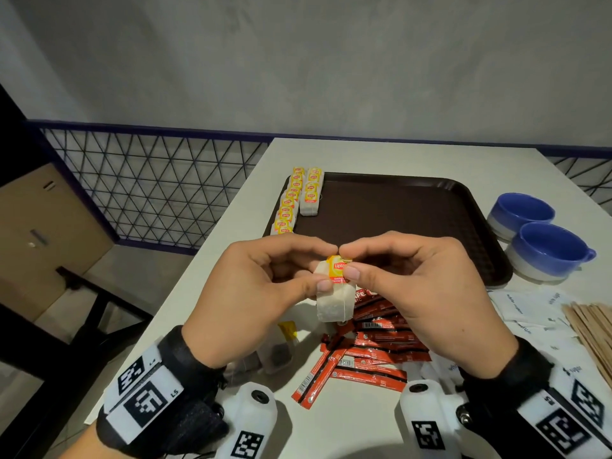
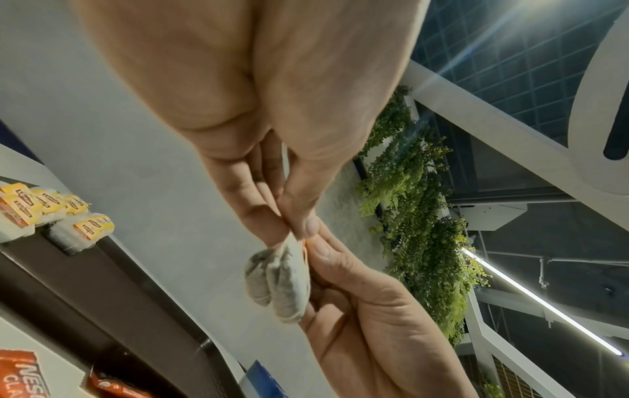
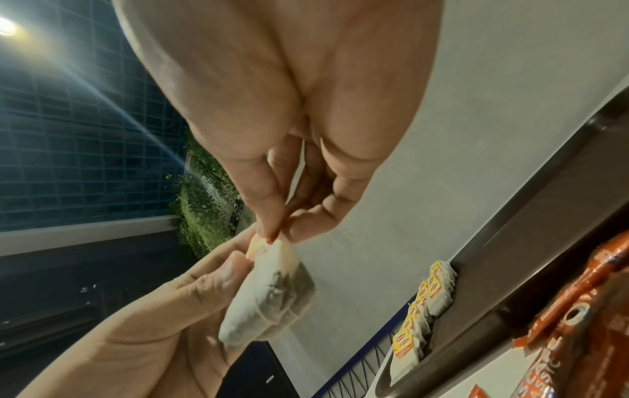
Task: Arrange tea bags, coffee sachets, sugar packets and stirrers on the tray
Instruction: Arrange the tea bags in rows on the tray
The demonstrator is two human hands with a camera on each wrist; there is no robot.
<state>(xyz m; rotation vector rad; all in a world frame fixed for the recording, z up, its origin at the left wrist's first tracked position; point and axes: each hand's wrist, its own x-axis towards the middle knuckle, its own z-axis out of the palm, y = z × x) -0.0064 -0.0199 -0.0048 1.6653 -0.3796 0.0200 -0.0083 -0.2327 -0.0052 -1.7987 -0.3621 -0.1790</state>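
A pale paper tea bag (image 1: 332, 304) with a yellow-and-red tag (image 1: 337, 268) hangs in the air, pinched at its top by thumb and forefinger of both the left hand (image 1: 261, 286) and the right hand (image 1: 420, 286), its dark leaf filling showing through the paper in the wrist views. Just beyond the hands lies the brown tray (image 1: 397, 213), its raised near rim close behind the knuckles; two rows of tea bags (image 1: 298, 198) fill its left edge, leaving bare tray floor to the right of them. Beneath the hands on the tabletop (image 1: 347, 422) are scattered red coffee sachets (image 1: 371, 356), with sugar packets (image 1: 526, 309) and wooden stirrers (image 1: 592, 329) right of the right hand.
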